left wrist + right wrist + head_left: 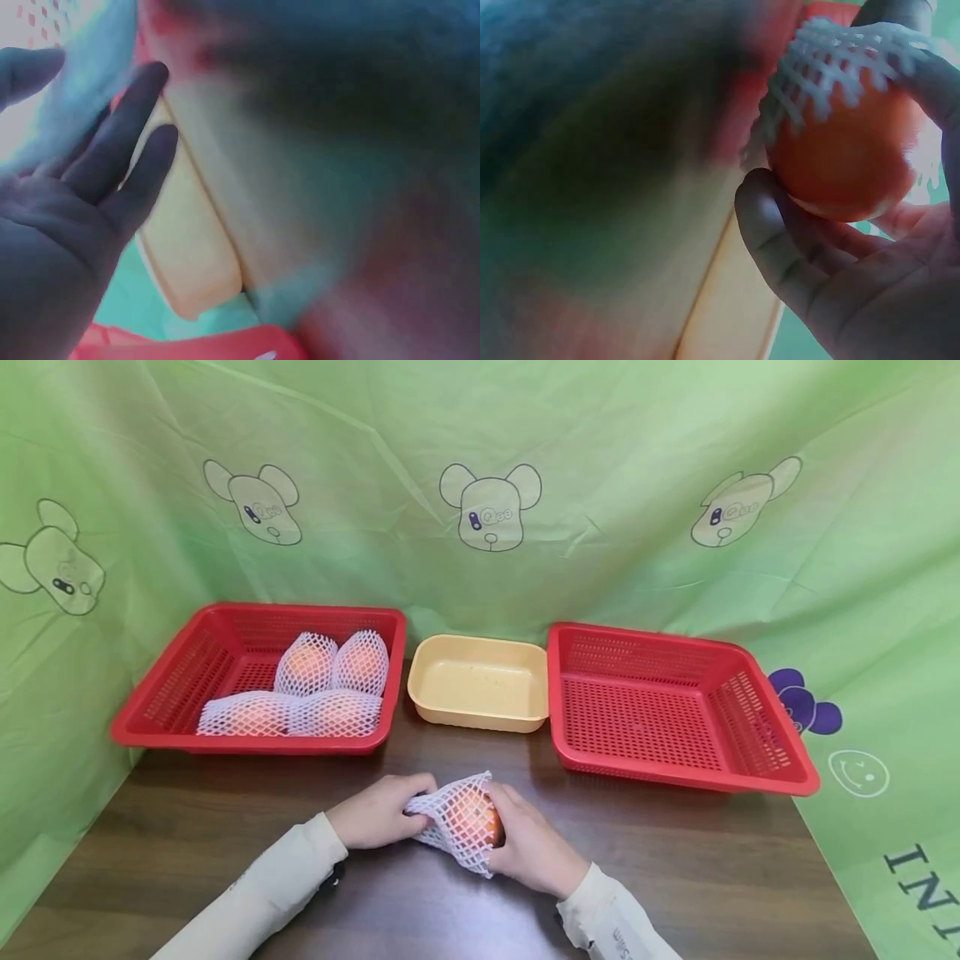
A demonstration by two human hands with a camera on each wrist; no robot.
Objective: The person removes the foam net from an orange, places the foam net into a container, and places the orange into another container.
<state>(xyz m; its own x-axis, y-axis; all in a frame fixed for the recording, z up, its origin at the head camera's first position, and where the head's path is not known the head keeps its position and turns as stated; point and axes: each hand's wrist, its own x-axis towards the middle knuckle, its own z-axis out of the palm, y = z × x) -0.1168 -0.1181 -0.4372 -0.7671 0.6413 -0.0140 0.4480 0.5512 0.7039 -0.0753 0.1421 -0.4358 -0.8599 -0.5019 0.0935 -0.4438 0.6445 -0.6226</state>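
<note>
A round orange fruit (475, 817) sits partly inside a white foam net sleeve (450, 802) above the wooden table. My left hand (384, 810) pinches the gathered left end of the sleeve; in the left wrist view the white net (82, 90) is a blur between thumb and fingers. On the other side my right hand (536, 843) grips the fruit, thumb and fingers around its right side. In the right wrist view the fruit's (840, 161) bare lower part shows, and the net (847, 64) covers its top.
At the back left, a red basket (258, 742) holds several fruits in foam nets (307, 664). A pale yellow bin (480, 720) stands in the middle, beside a second red basket (682, 777) on the right. Green printed cloth (480, 585) hangs behind the brown table (420, 910).
</note>
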